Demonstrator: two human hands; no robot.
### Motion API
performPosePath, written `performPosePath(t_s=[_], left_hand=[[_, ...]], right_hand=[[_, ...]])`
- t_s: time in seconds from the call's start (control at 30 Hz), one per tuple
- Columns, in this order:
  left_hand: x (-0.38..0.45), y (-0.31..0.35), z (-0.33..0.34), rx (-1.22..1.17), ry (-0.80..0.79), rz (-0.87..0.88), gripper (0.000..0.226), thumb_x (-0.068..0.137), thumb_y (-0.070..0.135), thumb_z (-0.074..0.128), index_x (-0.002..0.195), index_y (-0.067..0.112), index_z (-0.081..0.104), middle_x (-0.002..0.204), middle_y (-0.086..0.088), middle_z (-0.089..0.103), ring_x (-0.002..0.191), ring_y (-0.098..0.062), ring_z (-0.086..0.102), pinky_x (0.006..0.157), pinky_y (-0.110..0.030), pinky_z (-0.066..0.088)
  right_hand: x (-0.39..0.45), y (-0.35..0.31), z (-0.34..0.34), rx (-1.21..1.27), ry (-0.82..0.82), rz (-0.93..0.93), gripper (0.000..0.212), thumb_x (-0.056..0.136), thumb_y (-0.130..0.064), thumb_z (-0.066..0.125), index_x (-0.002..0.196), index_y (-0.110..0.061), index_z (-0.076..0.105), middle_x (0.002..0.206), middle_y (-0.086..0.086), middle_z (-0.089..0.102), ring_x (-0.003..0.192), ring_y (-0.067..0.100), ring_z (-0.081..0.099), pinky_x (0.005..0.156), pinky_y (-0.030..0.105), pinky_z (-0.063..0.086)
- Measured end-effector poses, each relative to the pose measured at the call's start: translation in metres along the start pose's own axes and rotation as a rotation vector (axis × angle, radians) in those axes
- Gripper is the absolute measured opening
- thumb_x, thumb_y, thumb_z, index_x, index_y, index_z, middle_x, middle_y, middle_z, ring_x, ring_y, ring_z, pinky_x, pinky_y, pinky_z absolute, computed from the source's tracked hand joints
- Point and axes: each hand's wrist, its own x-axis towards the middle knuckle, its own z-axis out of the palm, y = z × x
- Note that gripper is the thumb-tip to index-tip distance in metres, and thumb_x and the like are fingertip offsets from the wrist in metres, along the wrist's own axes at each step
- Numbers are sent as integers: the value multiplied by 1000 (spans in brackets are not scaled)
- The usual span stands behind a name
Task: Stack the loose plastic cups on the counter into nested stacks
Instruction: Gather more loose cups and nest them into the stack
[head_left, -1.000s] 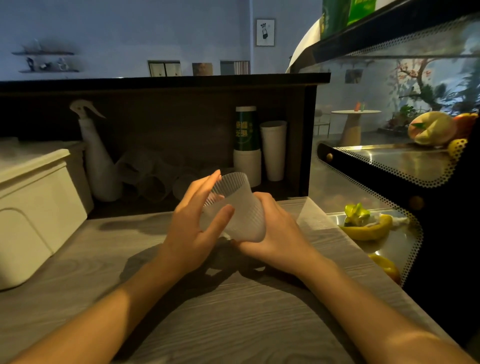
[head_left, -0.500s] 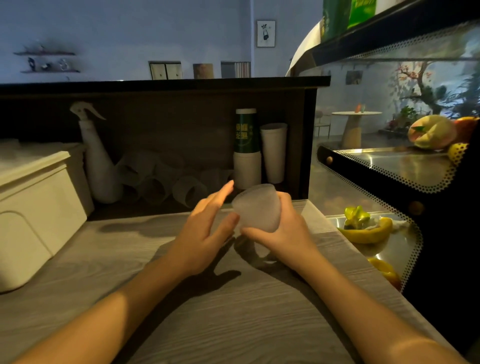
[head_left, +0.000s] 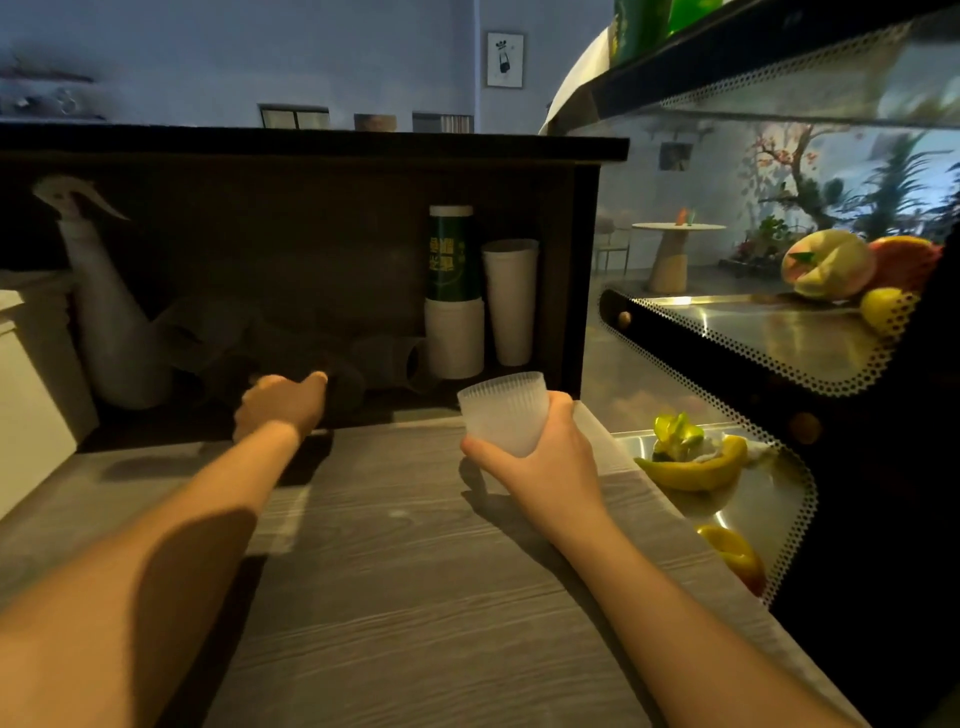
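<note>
My right hand (head_left: 545, 462) grips a ribbed translucent plastic cup (head_left: 505, 410), upright with its mouth up, just above the wooden counter (head_left: 415, 571). My left hand (head_left: 283, 402) is stretched forward into the dark recess under the shelf, fingers extended toward several loose clear cups (head_left: 384, 358) that lie on their sides there. Its fingertips are close to one dark cup (head_left: 345, 387); whether they touch it I cannot tell. The left hand holds nothing.
A white spray bottle (head_left: 111, 322) stands at the recess's left, beside a white bin (head_left: 31, 384). A green can on a white tub (head_left: 453, 291) and a tall white cup (head_left: 510, 301) stand at its right. A glass display case with fruit (head_left: 727, 415) borders the counter's right edge.
My left hand let go of the ribbed cup and reached forward into the recess toward the loose cups. My right hand turned the cup upright and moved it right.
</note>
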Motion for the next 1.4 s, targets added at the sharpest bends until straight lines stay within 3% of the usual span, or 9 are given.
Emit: performPosePath(t_s=[0.3, 0.47, 0.6, 0.67, 0.83, 0.93, 1.17, 1.3, 1.4], left_hand=[[-23, 12, 6, -115, -125, 170, 83, 85, 43, 72, 145, -3, 35, 146, -23, 43, 132, -40, 42, 102, -43, 40], [-46, -1, -9, -276, -257, 209, 89, 84, 35, 75, 154, 22, 22, 128, -7, 57, 106, -25, 59, 95, -43, 51], [-86, -10, -35, -383, -409, 370, 69, 88, 23, 71, 147, 26, 36, 130, 5, 47, 90, -3, 54, 66, -16, 51], [-99, -18, -47, -417, -428, 449, 72, 86, 26, 72, 149, 28, 36, 131, 4, 48, 95, -3, 55, 73, -21, 52], [-118, -37, -69, -566, -436, 526, 106, 57, 60, 80, 148, 42, 31, 120, 16, 55, 107, -12, 63, 87, -33, 54], [-122, -43, -71, -659, -449, 545, 89, 62, 65, 75, 142, 50, 38, 133, 16, 55, 120, -9, 58, 102, -41, 48], [-150, -38, -69, -573, -325, 707, 67, 77, 59, 62, 139, 50, 39, 130, 22, 50, 113, 8, 53, 81, -14, 48], [-156, -39, -67, -294, -210, 986, 71, 82, 59, 58, 146, 33, 40, 133, 18, 45, 121, 8, 44, 88, -2, 39], [-156, -39, -69, -329, -200, 999, 66, 87, 52, 59, 146, 30, 40, 136, 16, 45, 124, 8, 43, 91, -2, 37]], right_hand=[[0, -3, -1, -37, -19, -4, 72, 67, -58, 77, 117, -25, 37, 108, -4, 54, 99, 18, 55, 79, 41, 52], [-3, -5, -3, -73, -53, -25, 79, 67, -63, 75, 122, -24, 34, 113, -4, 50, 103, 18, 53, 84, 44, 52], [-8, -9, -4, -65, -52, -52, 90, 68, -75, 66, 134, -25, 32, 120, -4, 51, 106, 17, 53, 87, 44, 52], [-10, -12, -4, -90, -48, -73, 85, 70, -74, 65, 133, -26, 34, 117, -5, 52, 103, 16, 53, 86, 42, 52], [-17, -22, -5, -155, -61, -179, 74, 68, -64, 75, 120, -29, 37, 112, -8, 49, 99, 12, 52, 79, 33, 52], [-20, -27, -6, -146, -139, -220, 76, 68, -59, 78, 120, -29, 32, 117, -7, 46, 103, 12, 51, 83, 39, 55], [-29, -39, 3, -237, -247, -400, 88, 68, -55, 80, 137, -30, 30, 129, -10, 42, 113, 9, 47, 90, 39, 53], [-33, -44, 7, -306, -283, -505, 83, 69, -55, 78, 134, -30, 34, 124, -10, 43, 110, 6, 44, 89, 36, 52], [-36, -46, 8, -248, -284, -514, 78, 69, -53, 78, 131, -30, 36, 121, -10, 44, 108, 6, 45, 86, 36, 53]])
